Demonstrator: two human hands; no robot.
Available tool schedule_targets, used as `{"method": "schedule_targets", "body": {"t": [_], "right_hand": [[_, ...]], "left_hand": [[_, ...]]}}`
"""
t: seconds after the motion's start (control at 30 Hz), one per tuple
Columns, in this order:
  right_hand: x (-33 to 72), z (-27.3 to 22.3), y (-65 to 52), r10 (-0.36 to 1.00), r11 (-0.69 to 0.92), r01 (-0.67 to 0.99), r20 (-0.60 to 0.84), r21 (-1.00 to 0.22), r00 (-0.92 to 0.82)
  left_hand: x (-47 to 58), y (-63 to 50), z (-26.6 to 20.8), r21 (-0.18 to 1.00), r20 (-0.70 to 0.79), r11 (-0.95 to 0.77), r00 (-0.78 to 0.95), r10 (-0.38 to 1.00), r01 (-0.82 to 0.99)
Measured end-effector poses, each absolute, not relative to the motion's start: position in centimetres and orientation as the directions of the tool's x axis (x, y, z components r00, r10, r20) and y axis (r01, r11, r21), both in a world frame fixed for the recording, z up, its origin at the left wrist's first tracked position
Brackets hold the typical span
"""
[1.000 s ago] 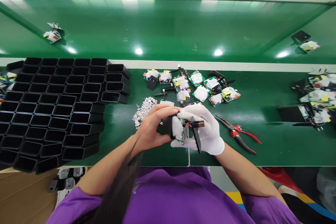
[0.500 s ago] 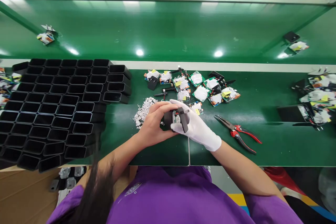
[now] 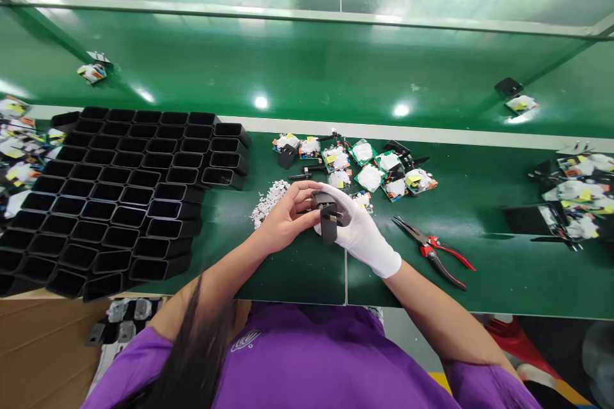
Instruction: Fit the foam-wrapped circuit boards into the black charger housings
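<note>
Between my two hands, above the front part of the bench, is a black plastic charger housing [image 3: 328,217] with a flat end piece hanging down from it. My bare left hand [image 3: 288,214] grips it from the left with thumb and fingers. On the other side my right hand [image 3: 352,220], in a white glove, is wrapped round it. The palms and fingers hide part of the housing. Just behind lie several circuit boards [image 3: 369,177] coated in white filler. Left of my hands sits a heap of white crumbs [image 3: 268,200].
Rows of open black plastic casings [image 3: 112,195] fill the bench's left side. Red-handled long-nose pliers [image 3: 434,250] lie to the right. More boards [image 3: 582,195] are piled at the far right. A green panel [image 3: 307,70] stands along the back.
My hands have turned the charger housing, so its end piece now hangs down towards me. My left hand has shifted its grip on it. The camera view has tilted slightly.
</note>
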State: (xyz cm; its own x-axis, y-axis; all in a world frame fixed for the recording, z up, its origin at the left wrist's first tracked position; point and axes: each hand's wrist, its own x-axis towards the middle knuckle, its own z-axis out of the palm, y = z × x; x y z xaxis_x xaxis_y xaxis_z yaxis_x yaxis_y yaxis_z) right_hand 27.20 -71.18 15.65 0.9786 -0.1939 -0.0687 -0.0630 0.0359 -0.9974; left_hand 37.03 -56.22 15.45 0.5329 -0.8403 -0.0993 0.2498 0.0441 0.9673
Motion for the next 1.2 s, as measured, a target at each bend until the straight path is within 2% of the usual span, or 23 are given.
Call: {"method": "schedule_targets", "body": {"t": [0.2, 0.4, 0.6, 0.97, 1.1, 1.2], "right_hand": [[27.5, 15.2, -71.3, -0.113, 0.078, -0.067, -0.076, -0.995, 0.991], [27.2, 15.4, -71.2, -0.139, 0.076, -0.069, -0.079, -0.995, 0.987], [27.2, 15.4, -70.7, -0.123, 0.004, -0.021, -0.021, -1.0, 0.992], [27.3, 15.0, -69.7, -0.242, -0.197, 0.056, 0.103, -0.979, 0.965], [27.5, 15.5, -70.2, -0.234, -0.241, 0.04, 0.098, -0.97, 0.967], [27.6, 16.0, -70.8, -0.16, -0.266, 0.017, 0.062, -0.964, 0.985]], "left_hand": [[37.2, -56.3, 15.0, 0.974, -0.073, 0.066, 0.577, -0.814, 0.216], [37.1, -56.3, 15.0, 0.982, -0.031, 0.078, 0.563, -0.826, 0.17], [36.9, -56.1, 15.7, 0.993, -0.034, 0.036, 0.562, -0.827, 0.114], [35.6, -56.5, 15.6, 0.993, 0.081, 0.121, 0.659, -0.748, 0.015], [36.5, -56.6, 15.6, 0.987, 0.069, 0.148, 0.652, -0.755, 0.067], [37.2, -56.7, 15.5, 0.969, -0.036, 0.133, 0.648, -0.76, 0.209]]}}
